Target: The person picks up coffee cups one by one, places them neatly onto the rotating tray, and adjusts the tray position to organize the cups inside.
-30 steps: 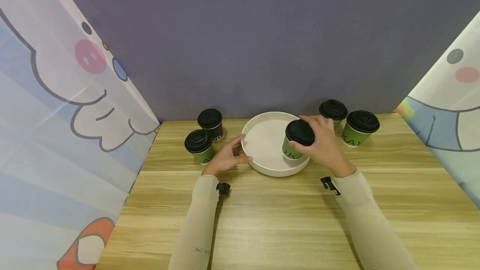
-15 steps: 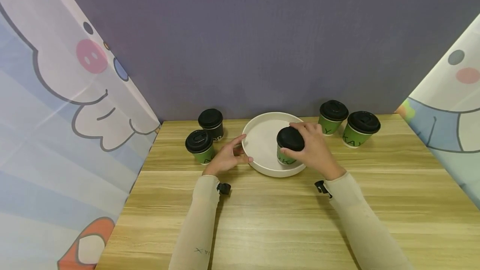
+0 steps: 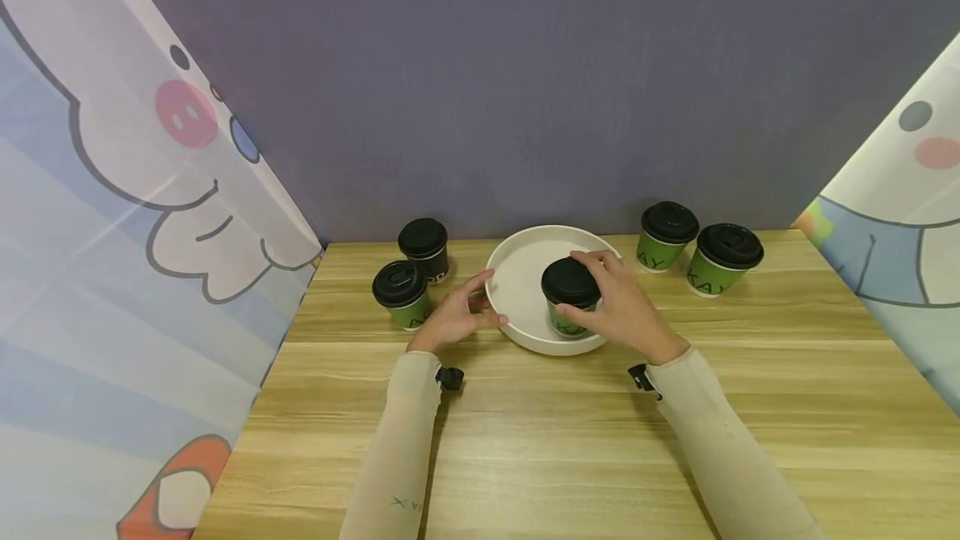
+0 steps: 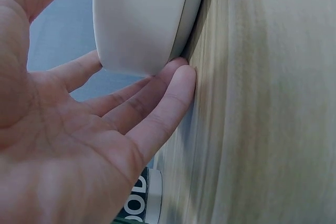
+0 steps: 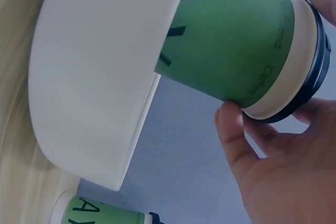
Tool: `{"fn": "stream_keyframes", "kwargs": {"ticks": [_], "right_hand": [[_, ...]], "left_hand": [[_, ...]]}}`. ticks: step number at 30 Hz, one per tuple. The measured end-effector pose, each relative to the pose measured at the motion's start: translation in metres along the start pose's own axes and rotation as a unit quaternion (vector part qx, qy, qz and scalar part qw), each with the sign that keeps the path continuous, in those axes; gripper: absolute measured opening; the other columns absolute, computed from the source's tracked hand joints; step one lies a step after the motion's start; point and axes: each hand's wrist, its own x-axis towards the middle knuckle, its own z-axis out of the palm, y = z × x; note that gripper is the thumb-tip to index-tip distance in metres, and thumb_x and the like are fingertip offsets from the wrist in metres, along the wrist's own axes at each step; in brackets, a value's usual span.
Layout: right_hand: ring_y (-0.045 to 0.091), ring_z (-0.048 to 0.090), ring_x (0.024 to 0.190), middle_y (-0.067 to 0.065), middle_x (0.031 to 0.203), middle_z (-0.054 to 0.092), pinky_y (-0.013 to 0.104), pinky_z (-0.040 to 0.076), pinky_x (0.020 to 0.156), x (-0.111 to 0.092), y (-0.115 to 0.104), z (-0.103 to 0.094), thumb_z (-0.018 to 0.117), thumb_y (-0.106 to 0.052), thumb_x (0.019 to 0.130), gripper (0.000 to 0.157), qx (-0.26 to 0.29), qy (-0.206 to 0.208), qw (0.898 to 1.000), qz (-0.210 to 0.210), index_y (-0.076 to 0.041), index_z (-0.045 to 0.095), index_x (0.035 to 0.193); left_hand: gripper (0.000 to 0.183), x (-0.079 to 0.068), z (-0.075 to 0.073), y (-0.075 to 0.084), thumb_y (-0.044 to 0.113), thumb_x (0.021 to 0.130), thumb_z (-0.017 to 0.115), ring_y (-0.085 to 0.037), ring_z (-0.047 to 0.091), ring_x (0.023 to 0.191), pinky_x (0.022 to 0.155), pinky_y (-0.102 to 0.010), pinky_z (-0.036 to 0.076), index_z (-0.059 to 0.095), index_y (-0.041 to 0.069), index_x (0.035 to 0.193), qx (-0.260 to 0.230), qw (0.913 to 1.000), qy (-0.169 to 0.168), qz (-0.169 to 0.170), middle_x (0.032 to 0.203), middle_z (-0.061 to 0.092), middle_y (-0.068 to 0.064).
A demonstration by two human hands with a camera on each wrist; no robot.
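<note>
A round white tray (image 3: 517, 273) lies on the wooden table by the grey back wall. My left hand (image 3: 452, 317) touches its left side; in the left wrist view, outstretched fingers (image 4: 160, 116) rest at the lower edge of the tray wall (image 4: 139, 22). My right hand (image 3: 628, 307) holds a green paper cup (image 3: 570, 283) with a black lid near its top, upright inside the tray's front right part. In the right wrist view, the thumb and fingers span the cup (image 5: 231, 40) just under the lid, and the tray wall (image 5: 94, 77) hides the cup's base.
Left of the tray stand a black lidded cup (image 3: 424, 248) and a green lidded cup (image 3: 402, 294), close to my left hand. Two more green lidded cups, a rear one (image 3: 666, 236) and a front one (image 3: 722, 261), stand at the right. Printed curtains flank the table (image 3: 525, 457).
My right hand has moved the green paper cup left and slightly toward me within the tray. The left hand stays at the tray's side.
</note>
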Motion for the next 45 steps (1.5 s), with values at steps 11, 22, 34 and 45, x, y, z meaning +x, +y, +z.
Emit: {"fn": "stream_keyframes", "kwargs": {"ticks": [11,22,34,45], "right_hand": [[0.038,0.053,0.127,0.015,0.142,0.049,0.058,0.046,0.104,-0.003,-0.009,0.000,0.081,-0.048,0.085,0.087,0.024,-0.021,0.999,0.001,-0.013,0.042,0.155],[0.033,0.060,0.117,0.013,0.143,0.049,0.054,0.050,0.097,-0.004,-0.014,0.004,0.080,-0.052,0.085,0.087,0.028,-0.030,0.999,-0.002,-0.014,0.043,0.154],[0.021,0.064,0.100,0.010,0.142,0.051,0.042,0.055,0.086,-0.004,-0.016,0.004,0.079,-0.051,0.087,0.084,0.034,-0.035,0.999,-0.010,-0.013,0.044,0.154],[0.026,0.063,0.107,0.011,0.145,0.050,0.049,0.057,0.088,-0.004,-0.011,-0.002,0.075,-0.042,0.093,0.076,0.059,-0.041,0.997,-0.021,-0.012,0.042,0.155]], "left_hand": [[0.093,0.001,0.001,0.002,0.022,0.087,0.083,-0.028,0.062,0.130,0.101,-0.039,0.053,0.030,0.019,0.163,0.006,0.9999,-0.001,0.009,0.152,0.053,-0.014],[0.094,0.001,0.000,-0.003,0.024,0.086,0.085,-0.023,0.063,0.127,0.103,-0.042,0.052,0.031,0.025,0.162,0.010,0.9999,0.007,0.001,0.144,0.060,-0.008],[0.091,0.000,0.001,-0.004,0.029,0.088,0.082,-0.024,0.062,0.129,0.105,-0.044,0.050,0.029,0.025,0.163,0.023,0.9997,0.007,0.002,0.152,0.053,-0.008],[0.090,0.002,0.001,-0.004,0.027,0.090,0.080,-0.028,0.061,0.130,0.108,-0.048,0.048,0.028,0.023,0.163,0.029,0.9995,0.010,0.007,0.154,0.050,-0.012]]}}
